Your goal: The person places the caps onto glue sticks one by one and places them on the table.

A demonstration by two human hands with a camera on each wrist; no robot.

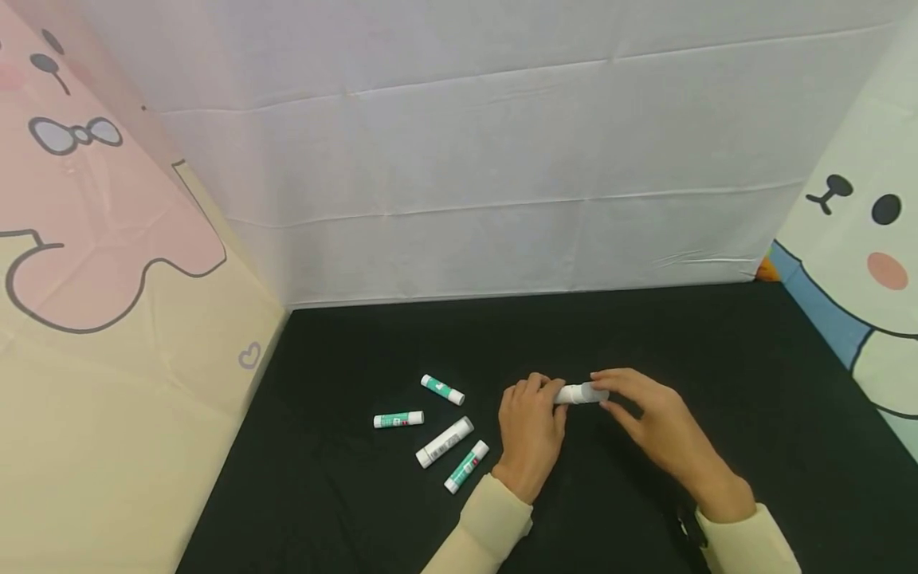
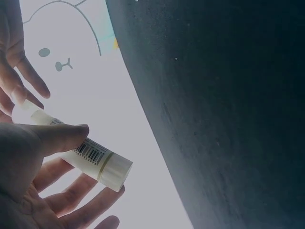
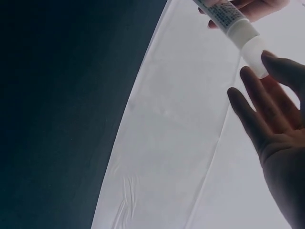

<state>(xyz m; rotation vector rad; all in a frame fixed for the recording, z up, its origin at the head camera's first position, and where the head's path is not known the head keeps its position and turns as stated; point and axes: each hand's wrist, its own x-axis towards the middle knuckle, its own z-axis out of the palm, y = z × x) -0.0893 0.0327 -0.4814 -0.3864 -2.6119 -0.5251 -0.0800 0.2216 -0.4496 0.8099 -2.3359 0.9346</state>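
A white glue stick (image 1: 570, 395) is held above the black table by both hands. My left hand (image 1: 531, 426) grips its barrel, thumb across the barcode side in the left wrist view, where the base end (image 2: 116, 171) points away from the palm. At the other end sits a translucent cap (image 3: 256, 55). My right hand (image 1: 656, 422) pinches that cap between thumb and fingers. The cap lines up with the barrel's white collar (image 3: 243, 33); how far it covers the end I cannot tell.
Left of my hands lie a larger white glue stick (image 1: 445, 442) and three smaller green-and-white ones, such as the farthest glue stick (image 1: 442, 389). A black cloth (image 1: 323, 494) covers the table. White fabric (image 1: 459, 159) hangs behind, with cartoon-printed cloths at both sides.
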